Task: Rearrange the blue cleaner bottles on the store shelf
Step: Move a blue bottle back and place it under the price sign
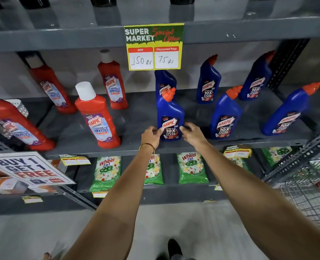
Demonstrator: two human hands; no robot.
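Observation:
Several blue cleaner bottles with orange caps stand on the grey shelf (136, 121). The front middle blue bottle (170, 113) is upright near the shelf's front edge. My left hand (151, 135) touches its lower left side and my right hand (192, 133) its lower right side, fingers curled against the label. Another blue bottle (164, 81) stands right behind it. More stand to the right: two in the back row (208, 81) (256, 77) and two in the front row (225, 113) (288, 111).
Red bathroom cleaner bottles (97, 115) fill the shelf's left half. A yellow price sign (153, 46) hangs from the shelf above. Green detergent packs (105, 172) lie on the lower shelf. A "buy 1 get 1 free" board (27, 168) is at left, a wire basket (309, 186) at right.

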